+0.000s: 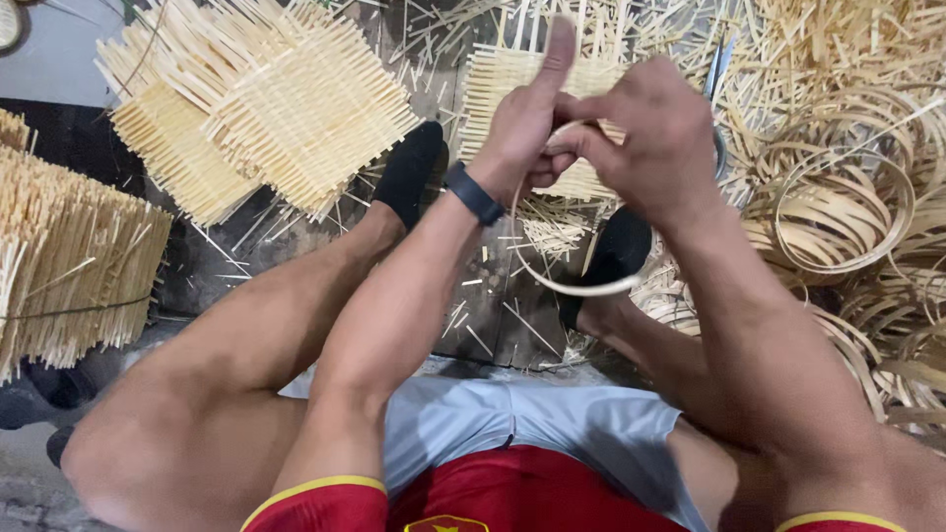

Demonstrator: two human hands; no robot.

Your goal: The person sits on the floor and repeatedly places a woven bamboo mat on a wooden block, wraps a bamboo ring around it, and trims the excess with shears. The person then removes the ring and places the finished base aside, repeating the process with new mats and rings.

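Bamboo offcuts litter the floor (493, 315) around woven mats (266, 99) and coiled hoops (838, 212). Above the knees, the left hand (527, 123) and right hand (660, 133) have fingers clamped on a thin bamboo strip (576, 288), seemingly keeping its springy loop bent.

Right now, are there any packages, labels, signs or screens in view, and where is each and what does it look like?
No packages, signs or screens show.
Emblem: bottom edge, on the red shirt; small, yellow and red, mostly cut off.
Wristband: on the left hand's wrist; dark band, no display visible.
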